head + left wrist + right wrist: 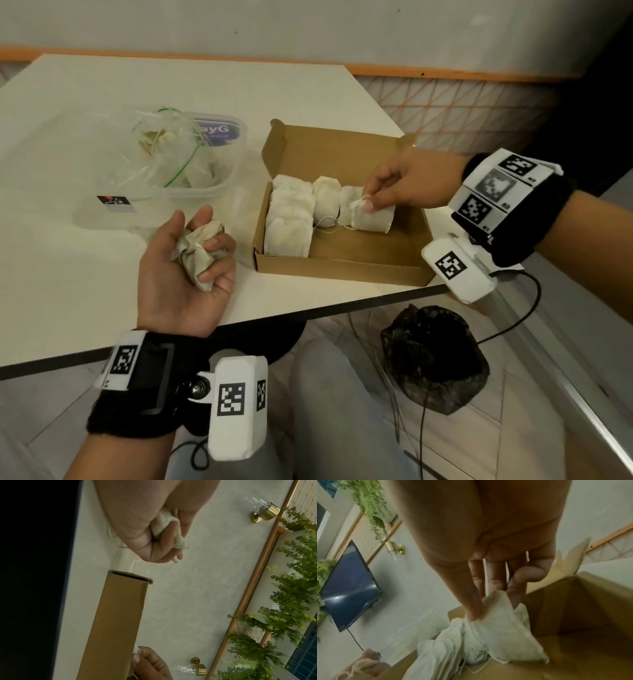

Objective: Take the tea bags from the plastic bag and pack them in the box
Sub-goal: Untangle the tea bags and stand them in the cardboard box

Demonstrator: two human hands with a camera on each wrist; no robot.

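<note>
An open cardboard box (370,270) sits near the table's front right edge, with several white tea bags (291,219) lined up along its left and back. My right hand (394,192) reaches into the box and pinches a tea bag (371,219) by its top edge; in the right wrist view that tea bag (503,632) hangs from thumb and fingers over the box floor (573,655). My left hand (191,253) rests palm up left of the box and grips a crumpled bunch of tea bags (200,253). A clear plastic bag (157,161) with more tea bags lies at the back left.
The plastic bag lies in a clear tub (205,185) with a blue-labelled lid. A small dark card (114,202) lies in front of the tub. The white table (68,257) ends just in front of the box. A black bag (431,359) and cables lie on the floor below.
</note>
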